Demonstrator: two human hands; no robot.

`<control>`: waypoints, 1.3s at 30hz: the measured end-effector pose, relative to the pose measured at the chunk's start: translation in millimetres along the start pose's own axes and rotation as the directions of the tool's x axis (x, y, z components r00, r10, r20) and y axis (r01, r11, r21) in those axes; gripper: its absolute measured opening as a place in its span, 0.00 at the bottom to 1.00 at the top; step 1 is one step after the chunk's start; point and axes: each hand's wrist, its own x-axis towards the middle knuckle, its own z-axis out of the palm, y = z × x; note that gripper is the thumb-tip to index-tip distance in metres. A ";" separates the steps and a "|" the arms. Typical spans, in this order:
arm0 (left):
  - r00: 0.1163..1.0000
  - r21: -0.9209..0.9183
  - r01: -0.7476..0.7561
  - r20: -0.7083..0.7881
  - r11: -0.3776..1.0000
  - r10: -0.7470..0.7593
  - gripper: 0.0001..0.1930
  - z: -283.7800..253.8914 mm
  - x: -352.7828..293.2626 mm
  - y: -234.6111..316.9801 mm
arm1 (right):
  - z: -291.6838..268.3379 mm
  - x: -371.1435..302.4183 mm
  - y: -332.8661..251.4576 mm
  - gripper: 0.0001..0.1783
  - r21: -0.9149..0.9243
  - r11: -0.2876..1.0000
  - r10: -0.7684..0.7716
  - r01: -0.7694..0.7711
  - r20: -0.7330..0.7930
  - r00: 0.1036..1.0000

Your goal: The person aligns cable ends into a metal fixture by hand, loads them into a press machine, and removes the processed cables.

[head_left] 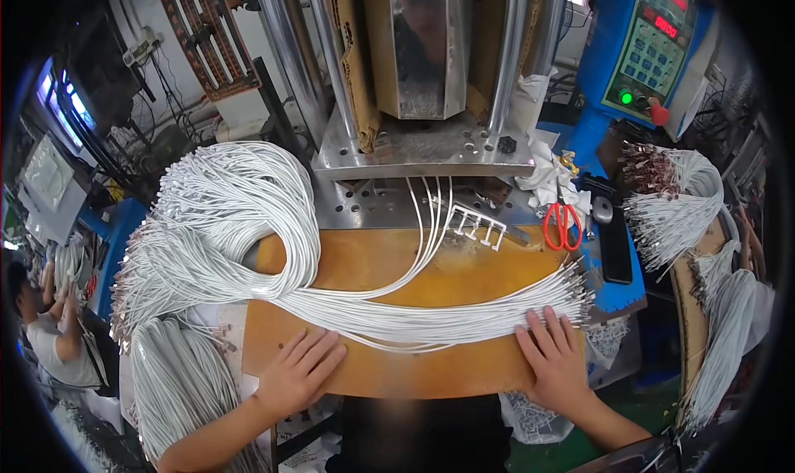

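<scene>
At left grip (300, 374): palm down on the brown desk (414, 374), fingers extended and slightly parted, nothing grasped. At right grip (553, 361): likewise open, fingers spread, fingertips at the near edge of the white cable bundle (431, 325), not closed around it.

Well left of left grip: a person (62, 340) in a pale top. Just left of left grip: a drooping hank of cables (178, 365). Beyond left grip: a large looped cable pile (248, 183), continuous with the bundle. Between the grips, slightly forward: the bundle, laid crosswise, metal-tipped ends just beyond right grip. Farther forward, between the grips: loose strands (381, 293) curving up toward a metal press plate (422, 152); right of these, a white comb-shaped piece (480, 217). Beyond right grip: red-handled scissors (563, 224). Forward and right of right grip: a black phone (615, 248), then a blue-framed control panel (650, 59). Well right of right grip: further hanging cables (729, 332).
</scene>
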 end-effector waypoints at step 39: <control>0.984 -0.449 0.037 -0.137 0.893 -0.110 0.15 4.1 110.9 -4.3 | 4.0 126.8 -42.4 0.23 0.185 0.972 -0.137 0.142 -0.039 0.990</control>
